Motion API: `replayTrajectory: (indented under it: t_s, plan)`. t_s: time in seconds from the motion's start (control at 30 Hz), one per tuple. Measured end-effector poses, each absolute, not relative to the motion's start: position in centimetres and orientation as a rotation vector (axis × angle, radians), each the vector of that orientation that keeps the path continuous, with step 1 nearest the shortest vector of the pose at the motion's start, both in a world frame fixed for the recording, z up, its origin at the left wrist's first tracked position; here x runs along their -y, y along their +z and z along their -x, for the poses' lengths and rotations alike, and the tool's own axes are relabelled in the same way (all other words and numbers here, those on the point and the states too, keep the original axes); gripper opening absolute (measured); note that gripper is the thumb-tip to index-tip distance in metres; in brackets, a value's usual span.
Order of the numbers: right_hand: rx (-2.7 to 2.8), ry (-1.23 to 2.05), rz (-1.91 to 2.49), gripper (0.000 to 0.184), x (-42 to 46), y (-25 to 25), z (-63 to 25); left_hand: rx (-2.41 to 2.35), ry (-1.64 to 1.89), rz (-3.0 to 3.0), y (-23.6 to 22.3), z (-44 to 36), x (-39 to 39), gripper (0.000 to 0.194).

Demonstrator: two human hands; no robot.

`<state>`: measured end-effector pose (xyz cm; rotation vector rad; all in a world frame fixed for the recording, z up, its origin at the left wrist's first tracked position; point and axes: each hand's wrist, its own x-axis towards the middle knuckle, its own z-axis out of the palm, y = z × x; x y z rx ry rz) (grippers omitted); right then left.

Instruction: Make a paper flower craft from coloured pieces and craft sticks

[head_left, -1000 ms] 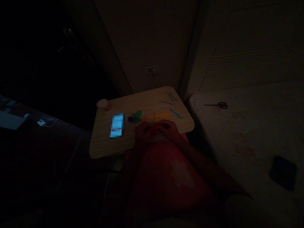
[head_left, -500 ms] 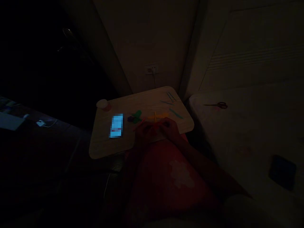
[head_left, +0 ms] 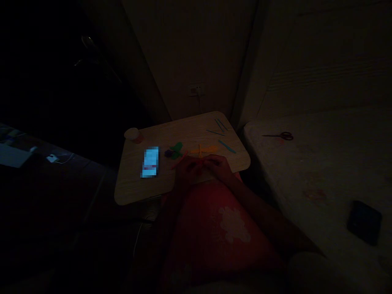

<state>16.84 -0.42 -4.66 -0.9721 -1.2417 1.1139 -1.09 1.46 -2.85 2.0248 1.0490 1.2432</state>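
Red piece (head_left: 201, 161), long axis seemingly sideways, between fingers (head_left: 212, 157)

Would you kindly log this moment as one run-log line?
left hand: at red piece | right hand: at same piece, grip unclear, dim light | beyond hands: orange piece | leftward: green piece, lit screen

Deep gloom surrounds a bright, blue, pixelated screen (head_left: 150, 162).

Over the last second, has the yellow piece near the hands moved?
No: the yellow piece shows no shift in any direction against the table.
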Motion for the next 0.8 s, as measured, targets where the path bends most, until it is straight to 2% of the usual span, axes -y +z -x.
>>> replayTrajectory:
  t_s: [0.07,0.23,0.27,0.43,0.8]
  plan:
    - [1.263,1.142,0.942,0.029,0.47,-4.68,-16.8,-1.043,1.272,-2.037,-2.84,1.24,-1.5,0.018]
    - [1.448,1.028,0.984,0.059,0.74,-4.74,-16.52,-1.101,1.313,-1.997,-2.9,1.39,-1.32,0.025]
    - [1.513,0.978,1.009,0.057,0.79,-4.8,-16.47,-1.121,1.3,-1.983,-2.92,1.37,-1.27,0.027]
    - [1.675,0.778,1.107,0.025,0.91,-5.18,-16.35,-1.139,1.241,-1.909,-3.02,1.12,-1.1,0.026]
    - [1.666,0.718,1.125,0.023,1.34,-4.66,-16.5,-0.986,1.248,-1.933,-3.21,1.26,-1.4,0.029]
